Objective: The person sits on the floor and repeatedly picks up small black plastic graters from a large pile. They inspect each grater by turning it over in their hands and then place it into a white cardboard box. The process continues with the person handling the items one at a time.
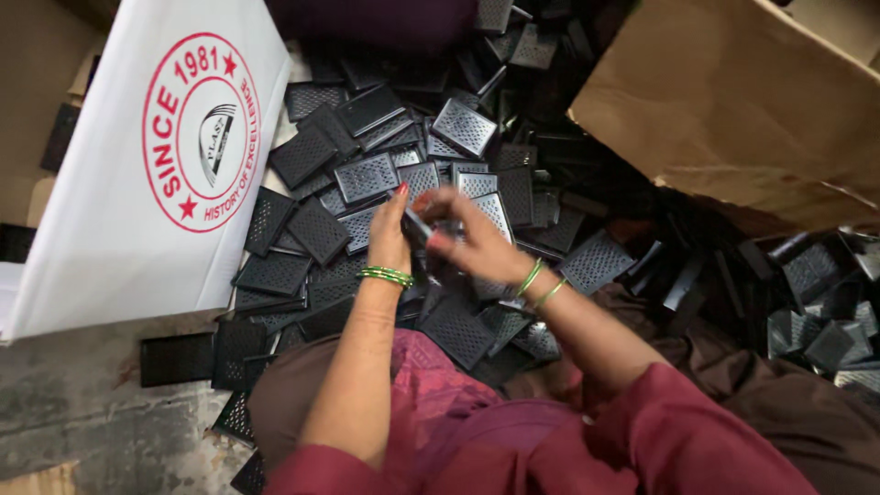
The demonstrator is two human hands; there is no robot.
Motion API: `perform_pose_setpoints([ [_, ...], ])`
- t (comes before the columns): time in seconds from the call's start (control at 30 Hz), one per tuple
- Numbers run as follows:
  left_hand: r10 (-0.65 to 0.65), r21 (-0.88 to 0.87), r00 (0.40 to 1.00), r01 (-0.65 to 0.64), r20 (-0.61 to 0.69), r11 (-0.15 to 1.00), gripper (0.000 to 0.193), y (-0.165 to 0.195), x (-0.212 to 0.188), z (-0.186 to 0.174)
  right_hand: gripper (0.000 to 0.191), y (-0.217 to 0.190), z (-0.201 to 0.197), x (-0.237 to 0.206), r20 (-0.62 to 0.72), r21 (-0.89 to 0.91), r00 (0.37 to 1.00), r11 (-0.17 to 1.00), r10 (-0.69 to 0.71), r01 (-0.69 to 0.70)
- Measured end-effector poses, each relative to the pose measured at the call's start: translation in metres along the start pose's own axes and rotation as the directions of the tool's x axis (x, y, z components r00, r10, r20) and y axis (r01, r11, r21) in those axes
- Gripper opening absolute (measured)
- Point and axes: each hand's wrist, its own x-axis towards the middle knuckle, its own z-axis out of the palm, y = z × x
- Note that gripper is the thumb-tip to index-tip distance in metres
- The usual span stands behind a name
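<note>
black plastic piece (417, 225), partly hidden and blurred, is held between left hand (390, 238) and right hand (472, 243), both closed on it, above a heap of perforated black pieces (367, 174). white bag (137, 174) and cardboard box (733, 101) are cut off by the edges.

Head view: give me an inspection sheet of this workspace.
Surface: grey concrete floor, rough and stained.
Job's things: small black part held between left hand and right hand.
Clutter: heap of black perforated plastic panels spread across the floor.
Grips: both hands closed on the part; green bangles on each wrist.
Cables: nothing seen.
Surroundings: white printed sack at left, brown cardboard box at right.
</note>
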Motion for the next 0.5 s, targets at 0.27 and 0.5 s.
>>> perform_pose_setpoints([
  [0.27, 0.159, 0.302, 0.984, -0.126, -0.086, 0.945, 0.069, -0.016, -0.001, -0.002, 0.052, 0.083, -0.125, 0.091, -0.477, -0.839, 0.878, 0.282, 0.034, -0.466],
  [0.5, 0.225, 0.334, 0.970, -0.184, -0.090, 0.925, 0.071, -0.016, -0.003, 0.000, 0.072, 0.144, -0.180, 0.111, -0.318, -0.946, 0.945, 0.035, 0.080, -0.321],
])
